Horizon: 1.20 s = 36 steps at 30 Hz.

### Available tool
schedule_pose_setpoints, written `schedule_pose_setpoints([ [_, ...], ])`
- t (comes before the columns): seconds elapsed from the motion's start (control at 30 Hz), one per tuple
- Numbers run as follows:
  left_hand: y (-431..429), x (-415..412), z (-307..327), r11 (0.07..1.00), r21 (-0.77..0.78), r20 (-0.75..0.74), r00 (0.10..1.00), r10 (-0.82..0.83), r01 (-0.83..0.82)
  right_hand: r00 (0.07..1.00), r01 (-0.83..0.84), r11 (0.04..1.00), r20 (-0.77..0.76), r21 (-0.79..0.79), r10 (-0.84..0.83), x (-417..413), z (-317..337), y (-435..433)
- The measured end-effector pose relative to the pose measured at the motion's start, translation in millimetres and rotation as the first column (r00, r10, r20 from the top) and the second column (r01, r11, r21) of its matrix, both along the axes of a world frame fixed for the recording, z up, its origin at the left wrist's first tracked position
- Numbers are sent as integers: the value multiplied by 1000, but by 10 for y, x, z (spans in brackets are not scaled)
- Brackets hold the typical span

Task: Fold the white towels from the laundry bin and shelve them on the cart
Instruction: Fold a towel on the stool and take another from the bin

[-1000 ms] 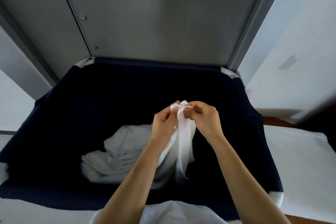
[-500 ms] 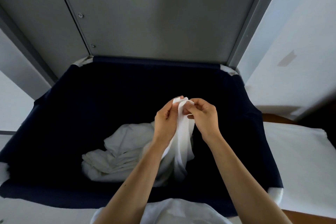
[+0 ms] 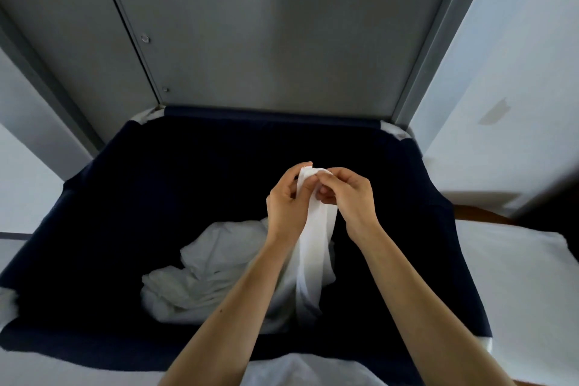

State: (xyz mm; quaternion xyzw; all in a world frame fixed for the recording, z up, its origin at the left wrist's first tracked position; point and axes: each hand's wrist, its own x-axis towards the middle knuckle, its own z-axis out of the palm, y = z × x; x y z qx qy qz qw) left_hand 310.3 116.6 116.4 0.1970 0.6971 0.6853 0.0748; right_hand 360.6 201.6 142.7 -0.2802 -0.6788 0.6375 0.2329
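Note:
A dark navy laundry bin (image 3: 131, 197) fills the middle of the view. Crumpled white towels (image 3: 213, 273) lie on its bottom at the lower left. Over the bin, my left hand (image 3: 286, 207) and my right hand (image 3: 347, 197) are close together and pinch the top edge of one white towel (image 3: 313, 254). That towel hangs down in narrow folds from my fingers into the bin. Its lower end is blurred against the pile.
A grey metal cabinet panel (image 3: 266, 34) rises straight behind the bin. A white flat surface (image 3: 513, 276) lies to the right of the bin, with a pale wall (image 3: 517, 72) above it. White fabric (image 3: 300, 370) shows at the bottom edge.
Both hands have risen slightly with the towel, and the fingers have shifted along its top edge. The pile in the bin has not moved.

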Motion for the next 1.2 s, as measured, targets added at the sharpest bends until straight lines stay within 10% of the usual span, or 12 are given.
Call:
schedule_pose_setpoints([
  [0.8, 581, -1146, 2176, 965, 264, -326, 941, 92, -2, 943, -140, 647, -98, 750, 318, -819, 1666, 787],
  [1.1, 472, -1160, 2264, 920, 382, -223, 958, 180, -84, 924, -359, 243, 379, 901, -41, -781, 1633, 946],
  [1.2, 430, -1145, 2247, 952, 305, -276, 955, 112, -24, 985, -144, 233, 117, 962, 128, -794, 1572, 791],
])
